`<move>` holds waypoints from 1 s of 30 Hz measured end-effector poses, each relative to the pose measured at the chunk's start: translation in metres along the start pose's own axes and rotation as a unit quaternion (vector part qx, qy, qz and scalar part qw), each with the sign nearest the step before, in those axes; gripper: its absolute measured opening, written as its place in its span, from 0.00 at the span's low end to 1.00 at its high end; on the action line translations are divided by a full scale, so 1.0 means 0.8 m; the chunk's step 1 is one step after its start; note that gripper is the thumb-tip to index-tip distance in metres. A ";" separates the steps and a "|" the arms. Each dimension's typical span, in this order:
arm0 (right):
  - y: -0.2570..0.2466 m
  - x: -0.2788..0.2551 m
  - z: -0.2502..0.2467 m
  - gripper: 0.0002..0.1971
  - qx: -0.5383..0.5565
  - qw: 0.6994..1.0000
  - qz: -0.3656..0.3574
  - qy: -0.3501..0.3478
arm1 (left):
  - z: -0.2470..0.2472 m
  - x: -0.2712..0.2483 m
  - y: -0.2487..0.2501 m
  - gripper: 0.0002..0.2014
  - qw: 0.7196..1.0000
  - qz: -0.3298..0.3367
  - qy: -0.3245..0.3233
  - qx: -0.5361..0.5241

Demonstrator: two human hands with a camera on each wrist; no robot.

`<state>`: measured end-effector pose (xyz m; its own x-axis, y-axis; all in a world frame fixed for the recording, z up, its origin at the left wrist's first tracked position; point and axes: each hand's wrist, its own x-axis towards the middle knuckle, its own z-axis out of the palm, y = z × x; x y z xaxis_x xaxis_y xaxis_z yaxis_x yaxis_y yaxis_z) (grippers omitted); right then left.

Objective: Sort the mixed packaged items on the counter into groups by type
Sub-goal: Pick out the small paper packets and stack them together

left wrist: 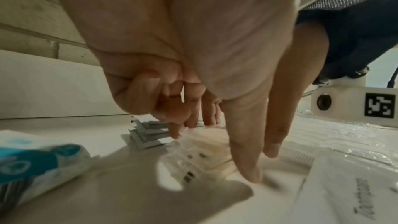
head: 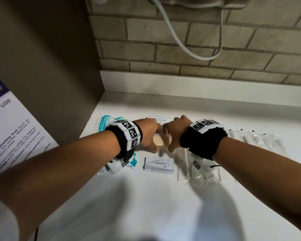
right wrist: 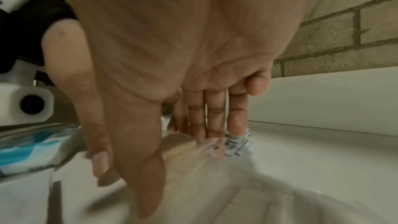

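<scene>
A tan soap bar in a clear wrapper (head: 162, 143) (left wrist: 202, 157) (right wrist: 180, 146) lies on the white counter (head: 163, 206) between both hands. My left hand (head: 156, 138) (left wrist: 214, 154) pinches it from the left, thumb at the near end, fingers at the far end. From the right, my right hand (head: 167, 140) (right wrist: 176, 171) pinches it the same way. Behind the hands lie shampoo sachets (head: 161, 118) (left wrist: 148, 135). White toothpaste packets (head: 159, 165) sit just in front. Teal packets (head: 104, 121) (left wrist: 32, 159) lie at the left.
A wrapped comb (head: 182, 160) and clear-wrapped items (head: 255, 139) lie at the right. A brick wall (head: 198, 49) with a hanging white cable (head: 181, 44) backs the counter. A brown side panel (head: 59, 75) with a notice (head: 16, 133) closes off the left.
</scene>
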<state>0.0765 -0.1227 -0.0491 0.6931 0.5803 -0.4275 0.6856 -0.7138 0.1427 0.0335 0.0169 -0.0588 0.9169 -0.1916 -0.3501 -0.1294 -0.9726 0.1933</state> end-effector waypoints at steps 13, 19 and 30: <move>-0.008 0.001 0.001 0.24 -0.049 0.999 -0.009 -0.008 | 0.003 0.007 0.005 0.20 0.998 -0.016 -0.011 0.053; -0.009 0.005 0.000 0.25 -0.047 0.999 -0.003 -0.005 | 0.004 0.009 0.004 0.19 0.999 -0.022 -0.016 0.044; -0.025 -0.019 -0.027 0.34 0.011 0.998 0.022 0.065 | -0.056 -0.045 -0.043 0.28 0.992 -0.034 0.087 -0.081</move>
<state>0.0571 -0.1086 -0.0265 0.7468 0.5924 -0.3023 0.6493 -0.7479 0.1383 0.0221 0.0629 -0.0120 0.9748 -0.0858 -0.2060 -0.0148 -0.9459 0.3240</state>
